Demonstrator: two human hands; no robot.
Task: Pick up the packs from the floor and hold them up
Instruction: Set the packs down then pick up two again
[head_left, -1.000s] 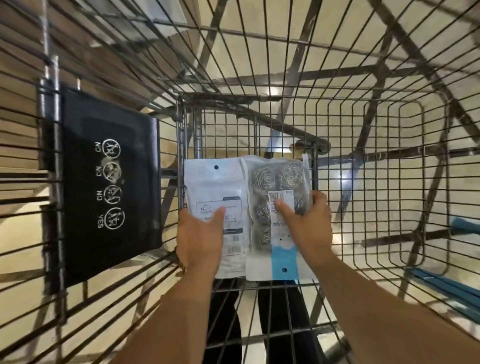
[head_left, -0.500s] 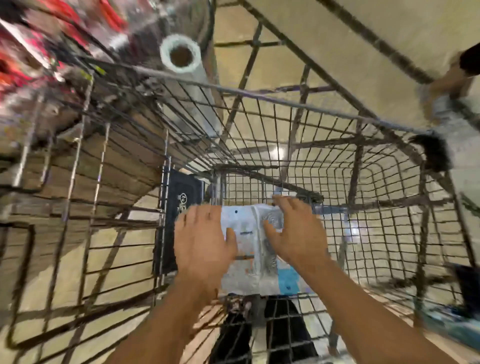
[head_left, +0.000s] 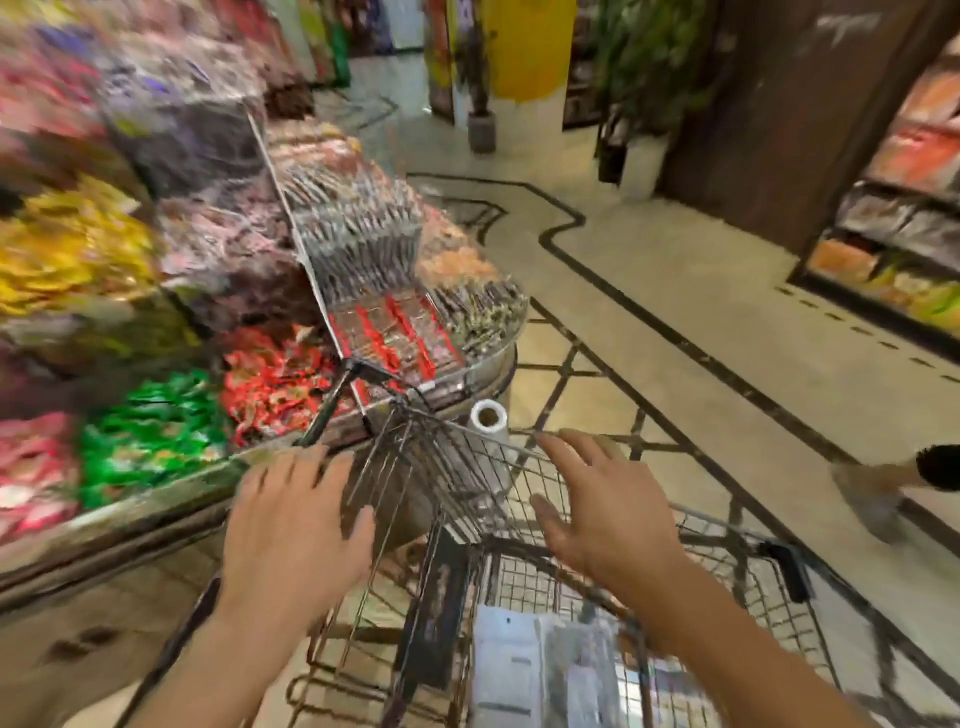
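Two flat packs lie side by side inside the wire shopping cart (head_left: 737, 540), low in the view: a white pack (head_left: 501, 670) on the left and a clear pack of metal scourers (head_left: 587, 675) on the right. My left hand (head_left: 291, 530) hovers above the cart's left side with its fingers spread and nothing in it. Over the cart's middle, my right hand (head_left: 597, 514) is also spread wide and holds nothing. Both hands are well above the packs and touch neither one.
A long display counter (head_left: 182, 483) heaped with colourful wrapped sweets runs along the left. A white roll (head_left: 488, 418) stands at the cart's far end. Tiled aisle floor stretches ahead and right, with shelves (head_left: 893, 228) at the far right. Another person's foot (head_left: 883, 493) shows at the right edge.
Both hands have let go of the two packs, which now lie in the cart. My view has swung up from the cart's inside to the shop aisle, and both hands have risen and spread.
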